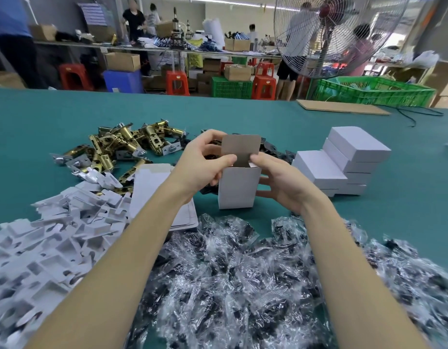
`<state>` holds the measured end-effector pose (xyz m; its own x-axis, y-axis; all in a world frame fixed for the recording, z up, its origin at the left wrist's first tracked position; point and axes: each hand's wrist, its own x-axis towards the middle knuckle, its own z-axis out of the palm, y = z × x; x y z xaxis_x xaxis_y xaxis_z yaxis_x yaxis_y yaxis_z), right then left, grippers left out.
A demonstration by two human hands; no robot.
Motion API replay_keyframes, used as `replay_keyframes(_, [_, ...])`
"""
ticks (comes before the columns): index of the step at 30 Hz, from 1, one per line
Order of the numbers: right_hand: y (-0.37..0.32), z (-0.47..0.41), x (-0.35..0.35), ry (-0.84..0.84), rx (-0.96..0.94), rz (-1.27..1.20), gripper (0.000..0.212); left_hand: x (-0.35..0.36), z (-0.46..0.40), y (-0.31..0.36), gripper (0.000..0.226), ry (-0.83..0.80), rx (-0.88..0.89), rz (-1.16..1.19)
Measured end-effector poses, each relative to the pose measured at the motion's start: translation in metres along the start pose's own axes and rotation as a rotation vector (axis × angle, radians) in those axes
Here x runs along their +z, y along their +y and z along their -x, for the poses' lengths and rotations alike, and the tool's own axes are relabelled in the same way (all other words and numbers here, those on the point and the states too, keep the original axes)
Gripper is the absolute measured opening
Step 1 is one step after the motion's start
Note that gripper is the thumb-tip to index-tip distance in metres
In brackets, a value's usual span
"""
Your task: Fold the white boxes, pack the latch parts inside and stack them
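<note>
A white box point(239, 188) stands upright on the green table point(66, 117), its top open and its grey-brown lid flap point(240, 147) raised. My left hand point(205, 162) grips the box's left top edge, thumb at the rim. My right hand point(280, 180) holds the right side, thumb on the top corner. Brass latch parts point(127, 144) lie in a heap at the left. Flat white box blanks point(149, 187) lie under my left forearm. A stack of closed white boxes point(343, 162) stands to the right.
White card inserts point(46, 243) are heaped at the near left. Clear bags of black parts point(255, 285) cover the near table. A cardboard sheet point(343, 107) and a cable lie far right. Behind are a standing fan point(328, 34), crates, stools and people.
</note>
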<state>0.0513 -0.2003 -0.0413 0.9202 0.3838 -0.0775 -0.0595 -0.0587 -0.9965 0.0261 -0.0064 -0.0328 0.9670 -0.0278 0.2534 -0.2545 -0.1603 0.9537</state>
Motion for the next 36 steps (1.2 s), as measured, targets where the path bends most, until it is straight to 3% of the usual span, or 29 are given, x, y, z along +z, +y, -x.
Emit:
replay_keyframes(7, [0.009,-0.005,0.008,0.068,-0.205,-0.286,0.032,-0.007,0.002,0.003,0.019,-0.089,0.045,-0.053])
replay_keyframes(9, [0.009,-0.004,0.009,0.060,-0.218,-0.278,0.032,-0.011,0.003,0.006,0.006,-0.170,0.020,0.017])
replay_keyframes(12, [0.008,-0.004,0.009,0.050,-0.199,-0.226,0.029,-0.013,-0.001,0.001,0.036,-0.172,-0.025,0.062])
replay_keyframes(15, [0.007,-0.002,0.005,0.000,-0.173,-0.253,0.035,-0.009,-0.002,-0.003,0.015,-0.101,0.014,0.010])
replay_keyframes(17, [0.006,0.000,0.002,-0.028,-0.182,-0.223,0.027,-0.008,-0.002,-0.005,0.005,-0.084,0.050,0.020])
replay_keyframes(21, [0.008,0.000,0.001,-0.011,-0.253,-0.159,0.012,-0.008,-0.001,-0.007,0.008,-0.073,0.091,0.008])
replay_keyframes(31, [0.013,-0.002,-0.002,-0.007,-0.300,-0.149,0.023,-0.006,0.001,-0.009,0.015,-0.069,0.156,-0.063])
replay_keyframes(36, [0.013,-0.003,-0.007,-0.019,-0.287,-0.156,0.025,-0.012,0.003,-0.014,0.021,-0.082,0.242,-0.206])
